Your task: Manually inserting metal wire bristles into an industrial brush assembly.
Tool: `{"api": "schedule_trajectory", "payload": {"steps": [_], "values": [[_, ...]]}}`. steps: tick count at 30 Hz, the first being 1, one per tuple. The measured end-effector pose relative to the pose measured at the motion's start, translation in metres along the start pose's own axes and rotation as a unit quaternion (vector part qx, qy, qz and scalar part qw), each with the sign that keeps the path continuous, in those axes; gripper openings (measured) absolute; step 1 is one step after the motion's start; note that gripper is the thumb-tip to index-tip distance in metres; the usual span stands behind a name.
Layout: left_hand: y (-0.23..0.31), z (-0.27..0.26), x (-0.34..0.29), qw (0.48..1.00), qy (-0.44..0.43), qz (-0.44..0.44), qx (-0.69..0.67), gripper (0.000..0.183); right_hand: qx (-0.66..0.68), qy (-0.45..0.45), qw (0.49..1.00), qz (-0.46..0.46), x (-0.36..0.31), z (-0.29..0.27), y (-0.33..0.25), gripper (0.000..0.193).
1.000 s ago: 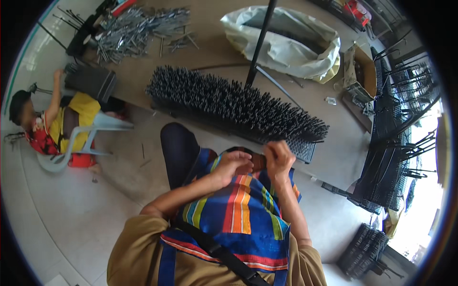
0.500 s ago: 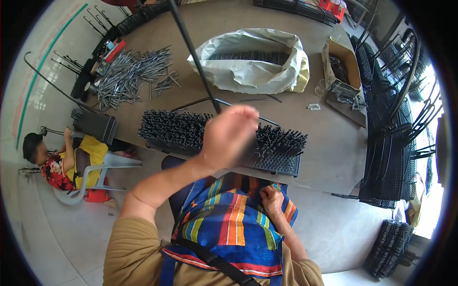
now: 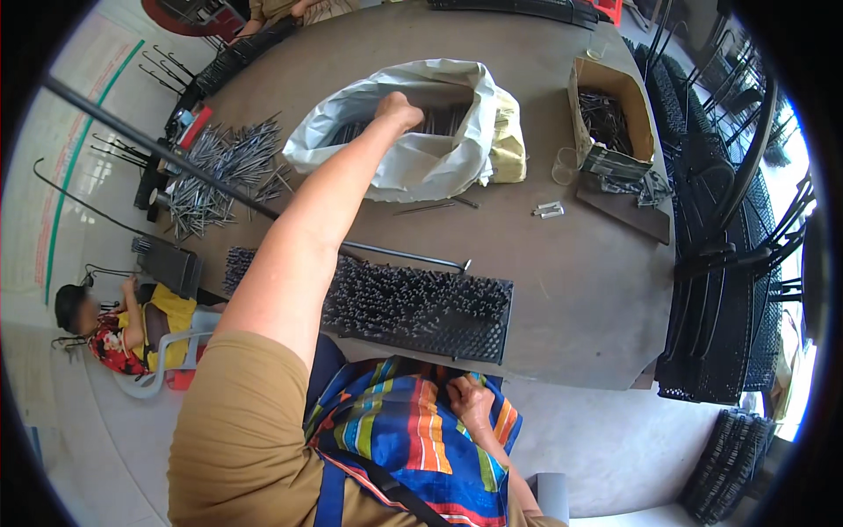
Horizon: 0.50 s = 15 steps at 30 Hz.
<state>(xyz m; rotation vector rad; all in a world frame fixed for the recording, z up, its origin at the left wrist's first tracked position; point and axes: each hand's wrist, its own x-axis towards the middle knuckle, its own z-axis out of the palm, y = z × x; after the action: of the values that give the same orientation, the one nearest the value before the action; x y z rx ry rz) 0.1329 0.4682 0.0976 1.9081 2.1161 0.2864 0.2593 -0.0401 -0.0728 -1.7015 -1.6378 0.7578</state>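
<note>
My left arm stretches far across the table, and my left hand (image 3: 399,111) is in the mouth of a white sack (image 3: 421,180). Its fingers point down and are hidden, so their hold cannot be seen. Dark thin rods (image 3: 448,121) lie inside the sack. My right hand (image 3: 471,400) rests on the striped apron (image 3: 421,422) in my lap, fingers curled closed; whatever they hold, if anything, is hidden. Between me and the sack, under my left forearm, a black perforated rack (image 3: 474,338) is packed with short dark upright pins (image 3: 395,299).
A long black rod (image 3: 167,154) slants at the left, near a pile of metal rods (image 3: 215,176). Toward the right stand an open cardboard box (image 3: 615,132), a clear glass (image 3: 564,165) and stacked black mesh racks (image 3: 720,307). A seated co-worker (image 3: 123,329) is at the left.
My left hand has moved from above the pin rack forward into the sack. My right hand stays curled on the apron. The whole view has shifted somewhat.
</note>
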Motion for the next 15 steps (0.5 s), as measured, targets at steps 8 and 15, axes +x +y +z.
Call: {"api": "schedule_trajectory", "payload": {"steps": [8,15], "values": [[0.001,0.051,0.028,0.985,-0.106,-0.101,0.095,0.086,0.038,-0.011,0.999,0.004,0.007,-0.008,0.016,0.007],[-0.007,0.058,0.034,0.983,-0.036,-0.158,0.086,0.063,0.049,-0.021,0.999,-0.002,0.010,-0.009,0.021,0.009]]}}
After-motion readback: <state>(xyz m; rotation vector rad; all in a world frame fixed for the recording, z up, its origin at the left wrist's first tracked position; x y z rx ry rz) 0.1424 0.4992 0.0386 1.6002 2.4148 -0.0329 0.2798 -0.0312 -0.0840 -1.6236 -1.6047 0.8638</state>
